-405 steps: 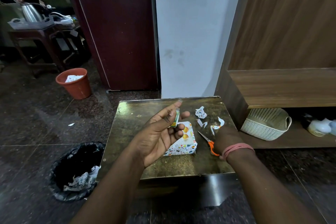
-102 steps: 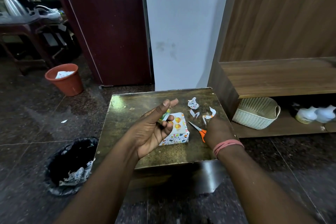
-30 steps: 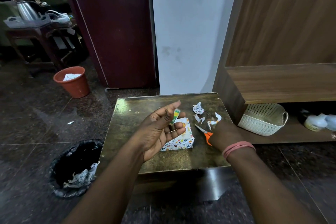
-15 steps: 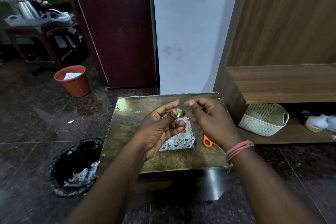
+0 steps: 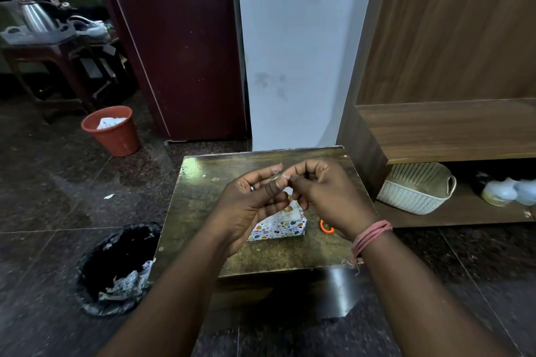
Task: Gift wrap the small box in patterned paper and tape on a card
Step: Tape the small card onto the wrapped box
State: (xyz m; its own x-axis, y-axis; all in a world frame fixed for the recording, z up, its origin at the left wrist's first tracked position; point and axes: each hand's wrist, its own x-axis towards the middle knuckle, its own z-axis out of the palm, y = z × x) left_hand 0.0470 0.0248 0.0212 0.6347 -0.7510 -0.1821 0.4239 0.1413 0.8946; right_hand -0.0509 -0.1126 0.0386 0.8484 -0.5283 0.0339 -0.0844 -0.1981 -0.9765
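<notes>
Left hand (image 5: 249, 206) and right hand (image 5: 327, 197) meet above wrapped box (image 5: 278, 229), fingers curled; pinched item too small to identify.

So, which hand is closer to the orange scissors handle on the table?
Right. The right hand is raised just above the scissors handle, which peeks out beside its wrist. The left hand is farther, over the wrapped box.

Bare table (image 5: 203, 200) left of wrapped box (image 5: 278, 230); scissors (image 5: 327, 226) just right.
</notes>
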